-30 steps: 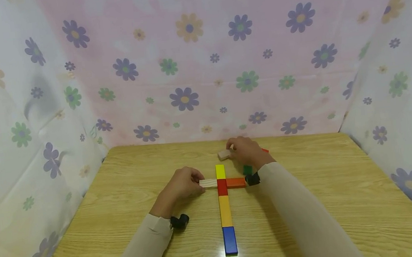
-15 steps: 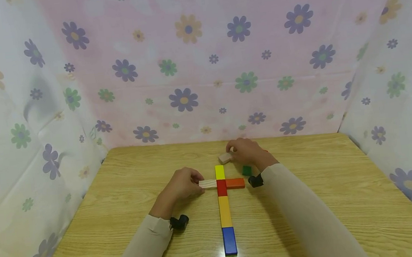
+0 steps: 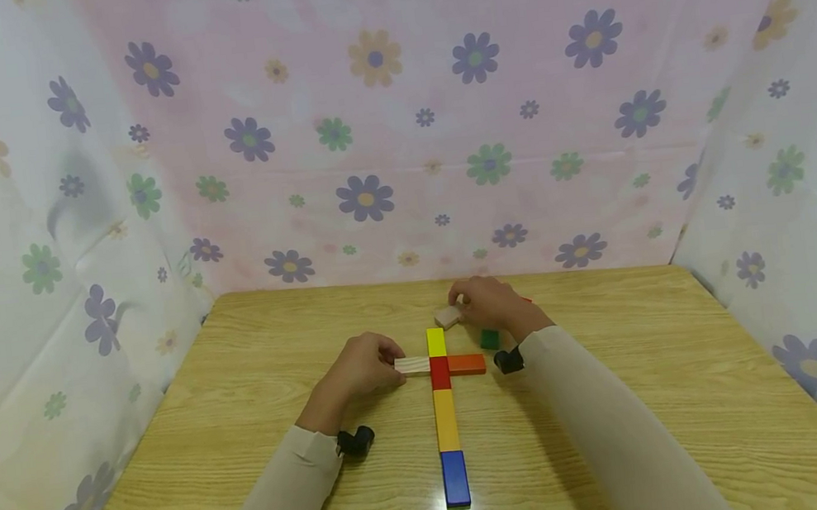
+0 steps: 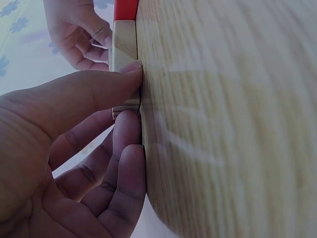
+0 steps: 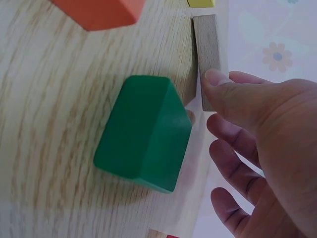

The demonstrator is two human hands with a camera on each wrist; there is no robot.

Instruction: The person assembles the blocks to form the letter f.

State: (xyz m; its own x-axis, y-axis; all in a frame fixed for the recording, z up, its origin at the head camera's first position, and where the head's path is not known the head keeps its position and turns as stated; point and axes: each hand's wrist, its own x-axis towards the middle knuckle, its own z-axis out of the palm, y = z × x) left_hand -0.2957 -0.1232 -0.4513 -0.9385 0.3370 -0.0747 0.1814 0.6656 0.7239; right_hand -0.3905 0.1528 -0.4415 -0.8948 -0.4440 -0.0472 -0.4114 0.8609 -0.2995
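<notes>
Six blocks [image 3: 439, 373] form cross on bench [image 3: 273, 319]; I see left fingers [image 4: 130, 173] pinching its pale striped block [image 3: 413, 365], right fingers [image 5: 230, 134] pinching beige block [image 3: 448, 317] near yellow end. Green block [image 3: 490, 339], apart, looks unplaced.

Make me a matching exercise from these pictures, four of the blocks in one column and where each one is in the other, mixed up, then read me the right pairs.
Column one
1. Blue block
2. Green block
3. Orange block
4. Striped wooden block

Column two
A. Juts out to the person's right from the straight row of blocks
B. Pinched by the left hand
C. At the end of the row nearest the person
D. Lying apart from the row

Pairs: 1-C, 2-D, 3-A, 4-B
</notes>
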